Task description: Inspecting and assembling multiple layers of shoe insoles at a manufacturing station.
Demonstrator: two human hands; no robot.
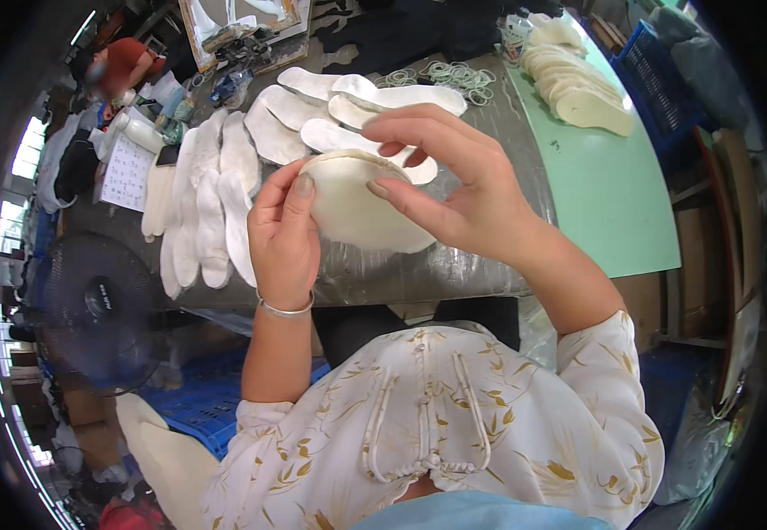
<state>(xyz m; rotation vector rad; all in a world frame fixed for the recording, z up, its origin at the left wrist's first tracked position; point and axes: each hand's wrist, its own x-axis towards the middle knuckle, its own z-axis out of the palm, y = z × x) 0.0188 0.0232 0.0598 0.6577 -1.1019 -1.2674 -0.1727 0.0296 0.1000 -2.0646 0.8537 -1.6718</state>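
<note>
On the white sheet of paper (127,172), near the left edge of the dark table (480,265), can see several rows of short dark marks, similar to handwritten figures, but too small to read with certainty. On the hub of the black fan (101,298), beside the near left corner of the table, can notice small pale lettering, also not clear. On the container (515,40), near the far left corner of the green board (600,203), can make out only some unreadable coloured print.

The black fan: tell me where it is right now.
In the head view, the black fan is on the left, just left of the lined-up white insoles and above-left of the blue crate.
</note>
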